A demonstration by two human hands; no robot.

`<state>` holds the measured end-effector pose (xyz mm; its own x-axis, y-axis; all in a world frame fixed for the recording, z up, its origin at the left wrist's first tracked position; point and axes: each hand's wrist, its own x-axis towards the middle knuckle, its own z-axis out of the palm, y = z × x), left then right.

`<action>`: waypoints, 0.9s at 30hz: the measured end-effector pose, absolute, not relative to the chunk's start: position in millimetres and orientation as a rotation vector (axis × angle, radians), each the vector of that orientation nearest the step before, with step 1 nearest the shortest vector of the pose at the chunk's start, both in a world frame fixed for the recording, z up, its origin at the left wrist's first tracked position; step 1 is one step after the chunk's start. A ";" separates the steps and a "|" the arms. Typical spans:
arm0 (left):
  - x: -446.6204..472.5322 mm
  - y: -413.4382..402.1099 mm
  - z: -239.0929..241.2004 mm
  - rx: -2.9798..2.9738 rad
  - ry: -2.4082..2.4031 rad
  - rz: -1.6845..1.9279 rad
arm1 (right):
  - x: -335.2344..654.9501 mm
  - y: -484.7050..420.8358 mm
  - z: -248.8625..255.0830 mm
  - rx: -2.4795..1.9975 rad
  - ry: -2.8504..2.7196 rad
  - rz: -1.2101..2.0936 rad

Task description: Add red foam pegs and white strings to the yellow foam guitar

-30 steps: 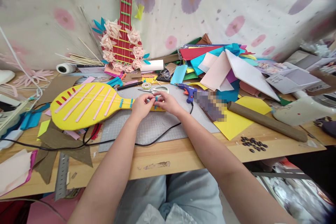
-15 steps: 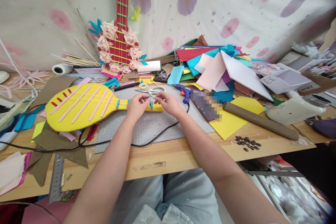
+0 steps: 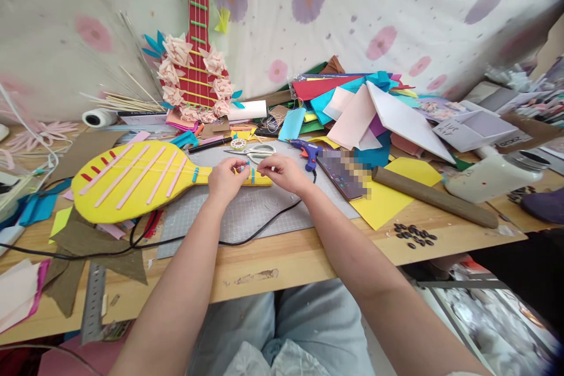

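A yellow paper guitar (image 3: 132, 179) lies flat, its round body to the left, with pink strips across it and short red strips at its upper left. Thin pale strings run along the body toward the neck, which carries small blue strips. My left hand (image 3: 227, 181) is over the neck, thumb and fingers pinched together beside a small blue piece. Close by to its right, my right hand (image 3: 284, 173) pinches above the end of the neck. Whatever is between the fingertips of either hand is too small to make out. Scissors (image 3: 259, 154) lie just behind the hands.
A blue glue gun (image 3: 311, 153) and a phone (image 3: 341, 179) lie right of my hands. A black cable (image 3: 247, 242) crosses the grey cutting mat (image 3: 273, 214). Behind stands a red paper guitar (image 3: 196, 85) with flowers. Coloured paper, a brown roll (image 3: 434, 197) and black beads (image 3: 414, 235) are rightward.
Both hands stay at the neck, with only slight finger movement. The left hand has shifted a little to the left, and the whole view has moved slightly.
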<state>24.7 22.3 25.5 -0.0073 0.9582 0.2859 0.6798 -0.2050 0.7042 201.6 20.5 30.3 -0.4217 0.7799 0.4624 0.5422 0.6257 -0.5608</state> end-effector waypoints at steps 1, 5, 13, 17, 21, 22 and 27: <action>25.0 21.8 25.5 1.942 1.696 1.053 | 200.9 19.4 31.0 -0.997 -2.160 0.400; 27.3 19.2 26.2 2.128 1.678 0.946 | 198.1 14.9 34.0 -0.913 -2.299 0.169; 32.8 16.9 23.2 2.244 1.563 0.830 | 197.2 20.7 28.5 -0.971 -2.194 0.121; 30.8 21.6 14.9 2.025 1.377 0.925 | 191.2 23.7 27.1 -1.120 -1.841 0.598; 30.8 23.3 11.4 1.820 1.222 1.035 | 186.5 24.5 28.4 -1.157 -1.308 1.358; 31.4 23.1 11.5 1.796 1.209 1.062 | 186.1 24.5 28.4 -1.147 -1.186 1.508; 35.8 21.2 14.7 1.669 1.265 1.143 | 187.0 23.0 27.6 -1.208 -1.069 1.615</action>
